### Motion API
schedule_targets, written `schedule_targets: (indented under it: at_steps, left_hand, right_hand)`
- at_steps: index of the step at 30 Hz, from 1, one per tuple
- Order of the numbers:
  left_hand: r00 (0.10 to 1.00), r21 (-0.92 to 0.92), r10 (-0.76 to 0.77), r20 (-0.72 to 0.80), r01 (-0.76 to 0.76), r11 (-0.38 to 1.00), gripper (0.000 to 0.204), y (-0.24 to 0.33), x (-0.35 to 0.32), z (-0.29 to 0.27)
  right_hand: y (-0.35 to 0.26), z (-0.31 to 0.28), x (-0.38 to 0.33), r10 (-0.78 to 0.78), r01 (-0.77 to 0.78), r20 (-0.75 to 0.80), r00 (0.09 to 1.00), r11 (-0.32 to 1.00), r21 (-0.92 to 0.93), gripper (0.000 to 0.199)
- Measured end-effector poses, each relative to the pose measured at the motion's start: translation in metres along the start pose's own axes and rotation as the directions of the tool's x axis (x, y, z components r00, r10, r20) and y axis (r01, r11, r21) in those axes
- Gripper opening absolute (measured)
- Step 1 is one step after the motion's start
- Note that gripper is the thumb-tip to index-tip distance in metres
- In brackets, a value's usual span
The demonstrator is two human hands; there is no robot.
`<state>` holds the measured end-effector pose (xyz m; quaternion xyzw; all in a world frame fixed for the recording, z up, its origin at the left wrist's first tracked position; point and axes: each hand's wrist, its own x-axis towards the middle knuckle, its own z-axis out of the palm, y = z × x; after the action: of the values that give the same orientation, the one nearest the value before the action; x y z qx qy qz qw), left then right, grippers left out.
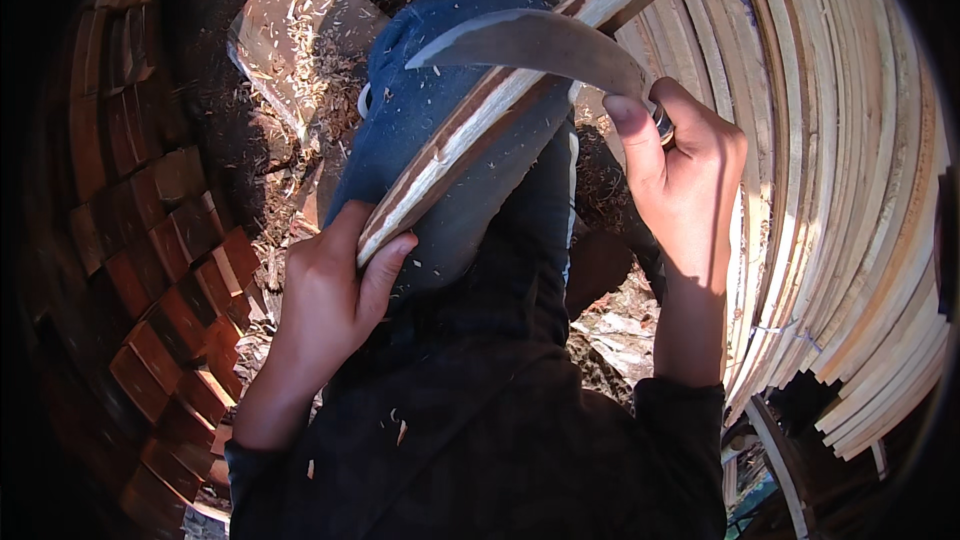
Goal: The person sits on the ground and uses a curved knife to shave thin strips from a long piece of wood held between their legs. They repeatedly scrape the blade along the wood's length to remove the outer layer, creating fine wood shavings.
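Note:
A long wooden strip (455,148), pale along one face and dark brown at its sides, slants from my lap up toward the top right. My left hand (325,285) is wrapped round its near end, thumb on one side. In my right hand (690,165) is a sickle, its curved grey blade (550,43) reaching left across the strip. My right thumb presses near the blade's base; most of the handle is hidden in the fingers. From this angle I cannot tell whether the blade touches the strip. Under the strip lies my thigh in blue trousers (400,60).
Many long pale wooden strips (800,140) lie bundled along the right side, close to my right forearm. Stacked reddish-brown blocks (165,260) stand at the left. A flat board (300,25) scattered with shavings lies on the ground at the upper left.

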<state>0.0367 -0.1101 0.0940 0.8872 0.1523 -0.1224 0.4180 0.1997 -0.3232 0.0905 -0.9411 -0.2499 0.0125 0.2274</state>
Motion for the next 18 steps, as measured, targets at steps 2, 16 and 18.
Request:
schedule_targets:
  at_steps: [2, 16, 18]
  left_hand:
    - [1.000, 0.011, -0.027, -0.001, 0.027, 1.000, 0.028, 0.000, 0.004, 0.003]
    - [0.999, -0.002, 0.013, -0.047, -0.013, 1.000, 0.029, -0.006, 0.008, 0.011]
    - [0.998, -0.013, 0.018, -0.052, -0.019, 1.000, 0.029, -0.004, 0.008, 0.011]
  right_hand:
    - [0.013, 0.008, 0.009, -0.043, 0.039, -0.042, 0.998, 0.994, -0.098, 0.050]
    - [0.050, 0.009, 0.031, -0.165, 0.100, -0.199, 0.966, 0.948, -0.301, 0.043]
    - [0.052, 0.008, 0.031, -0.184, 0.114, -0.211, 0.960, 0.945, -0.307, 0.042]
